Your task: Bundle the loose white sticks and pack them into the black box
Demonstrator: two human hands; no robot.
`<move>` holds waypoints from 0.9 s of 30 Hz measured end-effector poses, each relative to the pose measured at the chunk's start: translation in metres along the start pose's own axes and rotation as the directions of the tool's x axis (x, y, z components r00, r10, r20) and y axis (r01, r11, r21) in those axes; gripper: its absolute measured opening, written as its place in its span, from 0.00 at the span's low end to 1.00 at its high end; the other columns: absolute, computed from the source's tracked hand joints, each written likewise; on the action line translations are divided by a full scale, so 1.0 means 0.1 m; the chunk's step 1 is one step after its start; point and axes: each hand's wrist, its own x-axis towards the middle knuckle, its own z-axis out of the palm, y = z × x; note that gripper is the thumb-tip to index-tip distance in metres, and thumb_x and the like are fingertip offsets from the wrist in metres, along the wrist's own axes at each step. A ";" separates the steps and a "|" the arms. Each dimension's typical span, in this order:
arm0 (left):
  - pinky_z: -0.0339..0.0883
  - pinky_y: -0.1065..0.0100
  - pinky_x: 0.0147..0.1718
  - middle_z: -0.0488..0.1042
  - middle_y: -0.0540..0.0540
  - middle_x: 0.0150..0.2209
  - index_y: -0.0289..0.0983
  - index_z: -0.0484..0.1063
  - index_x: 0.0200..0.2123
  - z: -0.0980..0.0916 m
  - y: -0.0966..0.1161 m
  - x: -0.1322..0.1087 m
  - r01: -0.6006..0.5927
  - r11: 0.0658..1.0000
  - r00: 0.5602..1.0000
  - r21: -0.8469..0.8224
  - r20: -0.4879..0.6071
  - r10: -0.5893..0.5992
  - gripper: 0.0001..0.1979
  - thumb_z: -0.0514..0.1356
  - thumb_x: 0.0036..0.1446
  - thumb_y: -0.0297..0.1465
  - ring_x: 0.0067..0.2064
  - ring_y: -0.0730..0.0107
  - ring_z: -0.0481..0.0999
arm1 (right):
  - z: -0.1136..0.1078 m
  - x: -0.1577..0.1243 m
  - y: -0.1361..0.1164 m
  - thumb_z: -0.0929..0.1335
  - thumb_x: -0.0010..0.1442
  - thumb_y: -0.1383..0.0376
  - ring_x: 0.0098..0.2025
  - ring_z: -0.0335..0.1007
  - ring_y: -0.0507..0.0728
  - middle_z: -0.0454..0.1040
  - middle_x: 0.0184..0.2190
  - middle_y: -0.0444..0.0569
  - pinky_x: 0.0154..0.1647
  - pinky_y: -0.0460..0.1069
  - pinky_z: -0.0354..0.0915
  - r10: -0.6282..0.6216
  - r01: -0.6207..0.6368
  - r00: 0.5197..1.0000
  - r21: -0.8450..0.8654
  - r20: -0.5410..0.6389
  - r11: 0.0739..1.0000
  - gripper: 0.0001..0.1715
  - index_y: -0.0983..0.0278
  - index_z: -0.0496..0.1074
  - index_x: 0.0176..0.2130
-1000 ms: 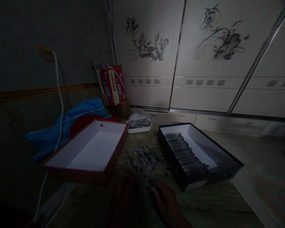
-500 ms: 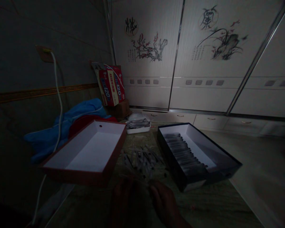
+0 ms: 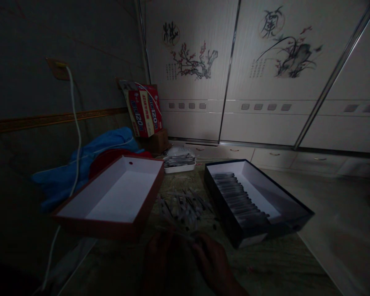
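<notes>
Both of my hands are near the front of the table, in deep shadow. My left hand [image 3: 158,247] has its fingers closed round one end of a thin, pale pen [image 3: 182,235]. At the other end of that pen, my right hand [image 3: 212,255] is pinched shut on it. Just beyond my fingers lies a loose pile of clear pens [image 3: 185,207] with dark ends. To the right, a dark blue box [image 3: 277,233] holds a long row of pens [image 3: 239,197] laid side by side. Darkness hides the fingertips in part.
On the left stands a red box [image 3: 95,230] with a white inside. A white tray [image 3: 180,168] of more pens is at the back. A small black piece [image 3: 215,226] lies near the blue box. Blue cloth [image 3: 80,160] and a white cable [image 3: 77,135] are at the left.
My right hand has turned slightly and shifted a little, with the pen still between both hands. The boxes, tray and pile look the same.
</notes>
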 end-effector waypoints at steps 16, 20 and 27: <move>0.66 0.59 0.41 0.79 0.43 0.32 0.33 0.75 0.32 -0.02 -0.12 0.08 -0.004 1.000 1.000 0.024 -0.013 0.004 0.29 0.64 0.38 0.54 0.38 0.55 0.75 | -0.01 0.00 -0.02 0.58 0.66 0.57 0.30 0.71 0.53 0.74 0.29 0.45 0.30 0.45 0.61 0.012 -0.012 1.000 0.018 -0.001 1.000 0.16 0.63 0.67 0.44; 0.66 0.60 0.42 0.79 0.43 0.33 0.34 0.75 0.33 -0.03 -0.10 0.06 -0.032 0.999 0.999 0.033 0.015 0.031 0.27 0.63 0.41 0.53 0.39 0.55 0.76 | -0.01 0.01 -0.02 0.55 0.67 0.57 0.31 0.73 0.54 0.75 0.30 0.47 0.33 0.45 0.61 0.016 -0.016 1.000 0.004 0.016 1.000 0.19 0.61 0.70 0.39; 0.68 0.59 0.43 0.79 0.43 0.34 0.34 0.76 0.34 -0.01 -0.08 0.05 -0.020 0.999 1.000 -0.038 -0.009 0.019 0.27 0.65 0.39 0.51 0.41 0.54 0.76 | 0.00 0.00 -0.01 0.60 0.64 0.59 0.32 0.73 0.54 0.75 0.31 0.46 0.32 0.45 0.63 0.032 -0.031 0.999 0.020 -0.015 0.999 0.17 0.64 0.65 0.49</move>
